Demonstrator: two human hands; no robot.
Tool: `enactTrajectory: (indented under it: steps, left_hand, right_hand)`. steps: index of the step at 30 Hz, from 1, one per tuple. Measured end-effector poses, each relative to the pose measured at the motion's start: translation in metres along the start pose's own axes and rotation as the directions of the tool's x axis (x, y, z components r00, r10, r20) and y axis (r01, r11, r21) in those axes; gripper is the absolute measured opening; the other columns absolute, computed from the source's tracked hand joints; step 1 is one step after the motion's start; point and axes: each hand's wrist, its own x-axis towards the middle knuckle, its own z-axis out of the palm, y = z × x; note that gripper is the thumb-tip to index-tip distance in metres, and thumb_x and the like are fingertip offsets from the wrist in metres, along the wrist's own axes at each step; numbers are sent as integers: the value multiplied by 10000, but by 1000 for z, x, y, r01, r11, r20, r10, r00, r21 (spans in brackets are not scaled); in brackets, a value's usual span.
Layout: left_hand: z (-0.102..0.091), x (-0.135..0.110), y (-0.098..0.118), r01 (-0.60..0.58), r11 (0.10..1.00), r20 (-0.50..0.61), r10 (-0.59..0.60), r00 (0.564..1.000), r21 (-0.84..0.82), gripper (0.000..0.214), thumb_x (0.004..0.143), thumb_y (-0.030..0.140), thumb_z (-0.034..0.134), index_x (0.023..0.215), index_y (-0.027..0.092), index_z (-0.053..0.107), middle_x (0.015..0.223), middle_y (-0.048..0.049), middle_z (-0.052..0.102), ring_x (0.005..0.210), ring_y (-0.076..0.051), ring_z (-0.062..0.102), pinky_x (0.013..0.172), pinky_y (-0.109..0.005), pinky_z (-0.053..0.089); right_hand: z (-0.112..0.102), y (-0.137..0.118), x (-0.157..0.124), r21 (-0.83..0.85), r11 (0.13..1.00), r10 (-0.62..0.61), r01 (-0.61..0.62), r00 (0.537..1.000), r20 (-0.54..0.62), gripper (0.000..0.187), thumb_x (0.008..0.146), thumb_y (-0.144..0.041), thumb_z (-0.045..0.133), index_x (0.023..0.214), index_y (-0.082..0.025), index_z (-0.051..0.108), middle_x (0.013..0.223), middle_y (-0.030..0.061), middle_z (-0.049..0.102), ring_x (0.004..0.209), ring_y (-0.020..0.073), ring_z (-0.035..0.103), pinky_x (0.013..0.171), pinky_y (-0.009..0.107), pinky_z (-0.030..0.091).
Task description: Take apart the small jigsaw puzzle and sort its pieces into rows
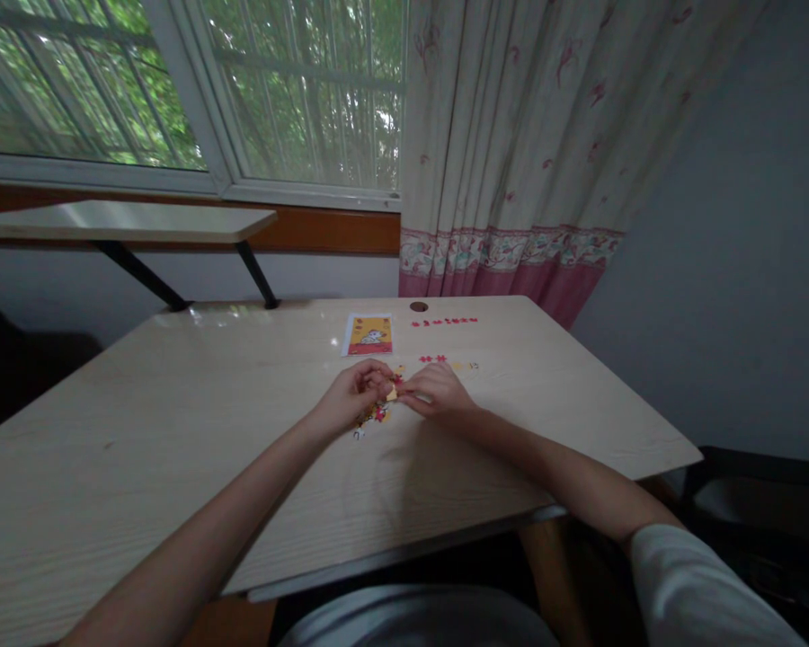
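Over the middle of the desk, my left hand (354, 393) and my right hand (440, 390) meet with fingers closed. Between their fingertips is a small pale-yellow jigsaw piece (392, 394), pinched from both sides. Beneath and beside the left fingers lies a small heap of loose jigsaw pieces (379, 414) in red, yellow and white, partly hidden by that hand. Just beyond my right hand are two red jigsaw pieces (432, 358) and a short row of yellowish pieces (464, 366), partly covered by the hand.
A picture card (370, 337) with a white animal on yellow and red lies behind my hands. Farther right runs a row of red pieces (445, 321), near a cable hole (419, 306). A raised shelf (175, 220) stands at the back left of the desk (195, 422), below a window.
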Motion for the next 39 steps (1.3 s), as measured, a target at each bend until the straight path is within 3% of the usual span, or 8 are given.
enactTrajectory:
  steps: [10, 14, 17, 20, 26, 35, 37, 39]
  left_hand:
    - [4, -2, 4, 9, 1000, 37, -9, 999, -16, 300, 661, 313, 712, 874, 163, 565, 685, 8, 598, 608, -109, 557, 583, -241, 428]
    - [-6, 1, 0, -35, 999, -20, 36, 999, 34, 306, 690, 342, 688, 910, 167, 567, 737, -9, 604, 668, -128, 571, 642, -268, 443]
    - [-12, 2, 1, -49, 987, -33, 55, 998, 154, 277, 708, 345, 662, 895, 161, 573, 756, -18, 605, 681, -135, 566, 650, -274, 442]
    - [-14, -1, 7, -59, 918, 17, 57, 998, 392, 224, 754, 351, 600, 851, 150, 601, 787, -38, 627, 656, -130, 537, 610, -258, 423]
    - [-23, -3, 11, -72, 774, 26, 72, 997, 630, 238, 817, 345, 509, 828, 144, 636, 717, -33, 627, 596, -116, 491, 557, -235, 374]
    - [-30, -1, 7, -86, 733, 24, 95, 995, 674, 236, 816, 328, 502, 845, 143, 644, 686, -27, 625, 577, -113, 482, 550, -231, 360]
    - [-25, -2, 8, -88, 761, 34, 87, 996, 643, 242, 813, 335, 508, 846, 140, 649, 705, -34, 634, 591, -114, 490, 552, -229, 365]
    - [-19, -3, 9, -79, 808, 60, 54, 997, 584, 260, 808, 356, 518, 838, 133, 649, 730, -42, 641, 600, -113, 495, 549, -226, 371]
  right_hand:
    - [-7, 2, 2, -10, 999, -51, 50, 998, -25, 205, 855, -355, 541, 786, -209, 667, 740, 11, 685, 714, 122, 583, 733, 288, 354]
    - [-14, 6, 3, -35, 999, -18, 18, 1000, -2, 196, 876, -329, 511, 826, -207, 656, 783, 20, 688, 753, 128, 578, 757, 300, 338]
    - [-17, 9, 4, -44, 999, 22, -21, 999, 27, 199, 878, -325, 507, 823, -200, 651, 780, 26, 684, 760, 133, 573, 764, 305, 332]
    - [-19, 9, 2, 17, 999, -50, 49, 994, 92, 205, 868, -330, 519, 804, -184, 647, 766, 34, 670, 768, 132, 573, 775, 299, 343]
    - [-20, 2, -6, 268, 954, -236, 137, 894, 382, 232, 796, -404, 602, 864, -186, 644, 858, 36, 635, 810, 124, 567, 761, 252, 400]
    - [-29, 4, 0, 293, 942, -48, -164, 799, 600, 197, 792, -344, 619, 853, -157, 613, 834, 30, 603, 768, 123, 553, 715, 234, 440]
    - [-29, 3, 0, 295, 935, -10, -195, 820, 572, 174, 787, -324, 626, 828, -157, 608, 792, 17, 602, 715, 112, 549, 665, 221, 445]
    - [-25, 3, -1, 317, 935, -5, -161, 885, 465, 138, 806, -296, 605, 802, -158, 614, 767, 18, 613, 699, 108, 558, 658, 219, 455]
